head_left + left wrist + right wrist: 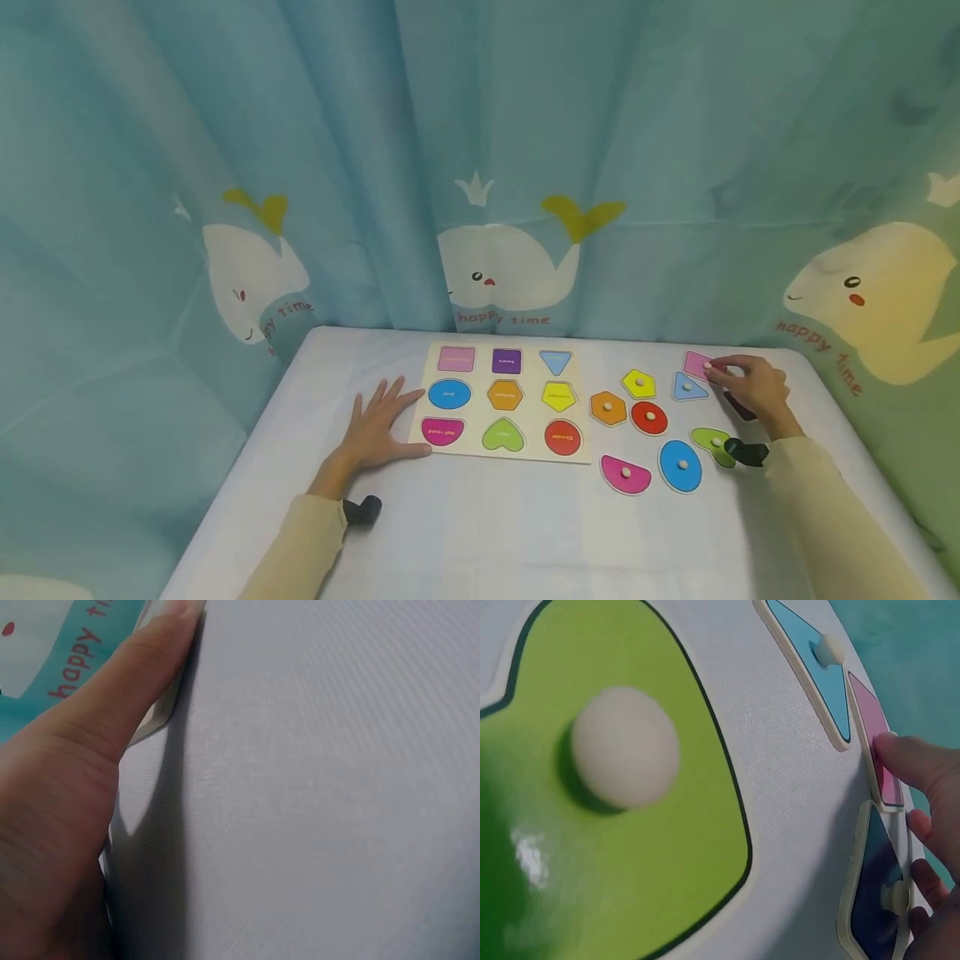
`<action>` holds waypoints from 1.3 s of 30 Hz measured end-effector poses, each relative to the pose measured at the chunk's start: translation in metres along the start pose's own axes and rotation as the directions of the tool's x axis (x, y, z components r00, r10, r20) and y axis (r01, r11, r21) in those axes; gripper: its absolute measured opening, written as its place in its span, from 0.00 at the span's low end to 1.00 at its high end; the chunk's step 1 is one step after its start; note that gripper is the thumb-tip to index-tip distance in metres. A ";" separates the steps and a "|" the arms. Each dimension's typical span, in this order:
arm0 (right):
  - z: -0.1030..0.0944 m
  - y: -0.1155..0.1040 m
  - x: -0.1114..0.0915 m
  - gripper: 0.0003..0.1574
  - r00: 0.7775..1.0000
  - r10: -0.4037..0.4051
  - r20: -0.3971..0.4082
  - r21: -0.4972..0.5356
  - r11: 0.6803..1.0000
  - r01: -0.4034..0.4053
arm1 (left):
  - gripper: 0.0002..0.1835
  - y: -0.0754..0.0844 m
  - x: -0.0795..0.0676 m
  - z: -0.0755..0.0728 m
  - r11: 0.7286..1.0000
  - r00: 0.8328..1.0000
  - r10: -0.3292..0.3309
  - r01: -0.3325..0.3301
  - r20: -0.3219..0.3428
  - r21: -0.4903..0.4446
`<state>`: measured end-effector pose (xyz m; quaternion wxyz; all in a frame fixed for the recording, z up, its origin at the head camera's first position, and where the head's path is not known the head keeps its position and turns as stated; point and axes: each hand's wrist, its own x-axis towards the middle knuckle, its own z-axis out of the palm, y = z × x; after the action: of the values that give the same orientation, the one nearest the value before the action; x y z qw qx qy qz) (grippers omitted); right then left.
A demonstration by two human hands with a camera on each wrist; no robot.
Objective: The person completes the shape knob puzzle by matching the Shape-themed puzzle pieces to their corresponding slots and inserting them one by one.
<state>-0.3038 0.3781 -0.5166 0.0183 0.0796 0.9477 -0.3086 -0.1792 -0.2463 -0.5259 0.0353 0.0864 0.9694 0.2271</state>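
A puzzle board (532, 408) with several coloured shapes lies flat on the table. At its left edge rests my left hand (375, 429), fingers spread, the thumb (142, 664) touching the near corner. Far to the right, my right hand (757, 387) pinches the knob of a pink rectangle puzzle piece (696, 364), thumb and fingertips at the knob. In the right wrist view the thumb covers most of that knob. Beside the pink piece lie a blue triangle piece (810, 664) and a dark purple piece (877, 885), partly under the hand in the head view.
Loose knobbed pieces lie right of the board: orange hexagon (608, 408), yellow pentagon (639, 384), red circle (648, 419), magenta half round (626, 475), blue oval (680, 467) and green heart (712, 446). A whale-print curtain (510, 167) hangs behind the white table (480, 525).
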 end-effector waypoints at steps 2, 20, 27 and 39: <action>-0.001 0.003 0.000 0.37 1.000 0.015 -0.014 0.003 1.000 -0.015 | 0.55 0.001 0.003 0.001 1.000 1.000 -0.004 0.004 0.013 0.005; 0.000 0.010 -0.002 0.39 0.999 0.014 -0.040 0.005 1.000 -0.014 | 0.56 0.006 0.006 -0.001 0.999 1.000 -0.014 0.013 0.025 0.036; -0.003 0.010 0.000 0.37 0.999 0.013 -0.052 -0.002 1.000 -0.013 | 0.57 0.006 0.009 0.002 1.000 0.999 -0.002 0.002 0.034 0.009; -0.009 -0.014 -0.004 0.34 0.996 -0.079 -0.037 0.069 0.994 0.081 | 0.57 0.002 0.003 -0.001 0.999 0.999 -0.030 0.029 0.038 0.019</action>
<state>-0.3018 0.3720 -0.5005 -0.0131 0.0474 0.9389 -0.3407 -0.1816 -0.2447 -0.5244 0.0565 0.0769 0.9717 0.2162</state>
